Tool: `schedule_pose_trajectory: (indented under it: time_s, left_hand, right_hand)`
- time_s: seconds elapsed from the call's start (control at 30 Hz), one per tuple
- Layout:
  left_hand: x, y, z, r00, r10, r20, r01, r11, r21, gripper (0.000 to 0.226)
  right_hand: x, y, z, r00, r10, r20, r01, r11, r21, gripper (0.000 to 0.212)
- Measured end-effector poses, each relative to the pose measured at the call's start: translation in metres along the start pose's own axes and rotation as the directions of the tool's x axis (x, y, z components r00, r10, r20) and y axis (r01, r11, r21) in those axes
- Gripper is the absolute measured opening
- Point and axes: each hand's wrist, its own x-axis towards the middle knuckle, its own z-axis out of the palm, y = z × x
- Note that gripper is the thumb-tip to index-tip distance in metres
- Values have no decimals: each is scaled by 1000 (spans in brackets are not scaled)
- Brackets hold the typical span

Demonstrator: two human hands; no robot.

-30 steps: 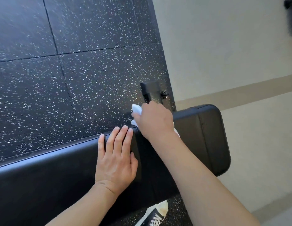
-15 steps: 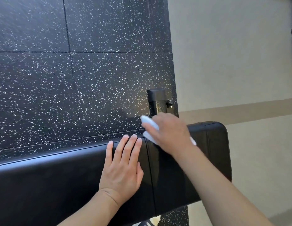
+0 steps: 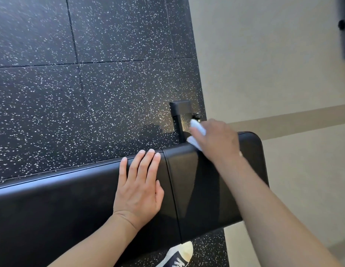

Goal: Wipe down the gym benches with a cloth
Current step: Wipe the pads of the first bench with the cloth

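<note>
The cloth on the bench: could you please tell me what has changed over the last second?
The right hand has slid the cloth along the bench's far edge toward its rounded end. Its grip on the cloth is unchanged. The left hand stays flat beside the pad seam.

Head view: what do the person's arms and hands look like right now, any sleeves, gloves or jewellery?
Both forearms are bare up to the picture edge: no sleeves show. The left hand and right hand wear no gloves, and no rings, watch or wristbands are visible. The left hand's fingernails are short and unpainted. The right hand is slightly blurred, so its finer detail cannot be made out.
</note>
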Motion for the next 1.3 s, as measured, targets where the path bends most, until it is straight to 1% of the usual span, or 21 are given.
schedule_pose_trajectory:
  time_s: [0.07, 0.13, 0.2, 0.27, 0.33, 0.37, 0.43, 0.5, 0.53, 0.6, 0.7, 0.77, 0.83, 0.9, 0.97, 1.0, 1.1, 1.13, 1.2, 1.3]
  left_hand:
    - [0, 0, -1, 1000, -1, 5, 1, 1000, 3, 72]
    - [1, 0, -3, 1000, -1, 7, 1, 1000, 1, 70]
    - [1, 0, -4, 1000, -5, 7, 5, 1000, -3, 69]
    - [1, 0, -7, 1000, -6, 0, 6, 1000, -16, 67]
    - [1, 0, -9, 1000, -13, -5, 12, 999, -32, 66]
    - [2, 0, -11, 1000, -23, -4, 23, 999, -43, 66]
    - [2, 4, -14, 999, -41, 11, 42, 997, -58, 66]
    - [2, 6, -17, 998, -58, 29, 60, 996, -67, 65]
    - [2, 7, -20, 997, -68, 34, 71, 995, -70, 65]
    - [3, 12, -25, 995, -90, 50, 93, 993, -67, 64]
    - [13, 29, -33, 992, -96, 87, 101, 993, -54, 66]
    - [23, 48, -34, 990, -51, 134, 59, 997, -51, 67]
    - [38, 68, -33, 984, 26, 178, -17, 999, -49, 67]
    - [58, 93, -26, 979, 107, 176, -100, 994, -50, 65]
    - [75, 125, -11, 973, 156, 171, -156, 988, -16, 65]
    - [80, 141, -2, 976, 143, 164, -147, 989, 12, 65]
    - [79, 171, 22, 997, -8, 71, 5, 999, 52, 65]
    - [76, 173, 27, 999, -22, 31, 21, 998, 53, 65]
    - [74, 170, 35, 1000, -13, -22, 14, 998, 55, 65]
    - [77, 167, 39, 999, -26, -46, 29, 998, 64, 66]
  right_hand:
    - [-15, -38, 11, 999, -31, -42, 33, 998, 52, 42]
    - [-26, -67, 22, 988, -79, -133, 92, 991, 99, 43]
    - [-35, -76, 26, 968, -95, -230, 134, 978, 160, 42]
    - [-44, -65, 27, 946, -97, -310, 167, 964, 208, 37]
    - [-57, -37, 28, 925, -93, -368, 176, 964, 198, 29]
    - [-63, -20, 30, 919, -70, -388, 151, 971, 183, 27]
    - [-84, 15, 34, 906, 47, -421, 46, 977, 208, 25]
    - [-109, 35, 40, 892, 151, -427, -31, 961, 276, 24]
    - [-122, 37, 44, 890, 165, -426, -41, 958, 285, 23]
    - [-149, 27, 55, 897, 130, -422, -17, 965, 261, 21]
    - [-184, 5, 68, 919, 71, -389, 47, 958, 285, 20]
    - [-201, 1, 72, 929, 44, -368, 71, 953, 294, 20]
    - [-213, 8, 73, 934, 20, -358, 89, 954, 286, 21]
    - [-221, 26, 73, 931, 30, -364, 82, 955, 287, 19]
    - [-231, 54, 75, 913, 105, -393, 17, 955, 295, 19]
    - [-235, 71, 77, 895, 173, -412, -38, 948, 316, 20]
    - [-246, 115, 81, 802, 419, -426, -238, 878, 416, 23]
    - [-247, 122, 83, 777, 470, -418, -276, 852, 446, 22]
    - [-248, 119, 89, 753, 499, -430, -280, 834, 476, 18]
    - [-248, 96, 96, 752, 501, -429, -233, 810, 538, 23]
